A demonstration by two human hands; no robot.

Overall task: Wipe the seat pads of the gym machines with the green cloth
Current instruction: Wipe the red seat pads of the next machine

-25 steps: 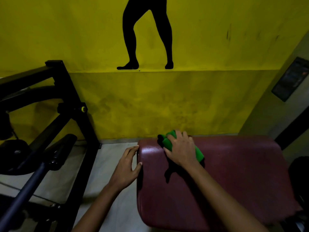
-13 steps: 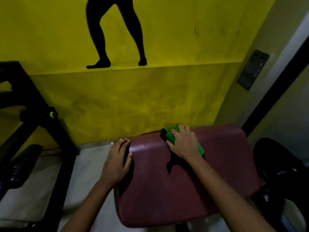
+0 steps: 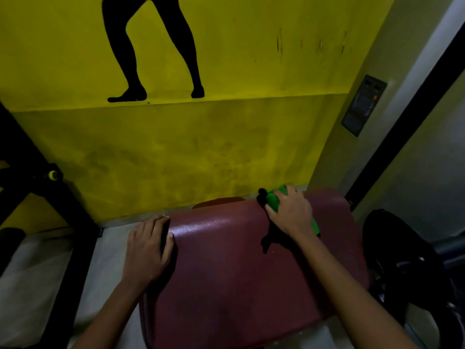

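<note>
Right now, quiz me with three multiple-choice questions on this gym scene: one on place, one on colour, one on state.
1. Where does the green cloth lie?
A. on the floor
B. at the far edge of the seat pad
C. on the black frame

2. What colour is the seat pad?
A. blue
B. black
C. maroon

3. What is the left hand doing?
A. resting on the pad's left edge
B. holding the cloth
C. touching the wall

Answers: B, the right hand presses it there; C, its surface is dark red; A, its fingers lie over that edge.
</note>
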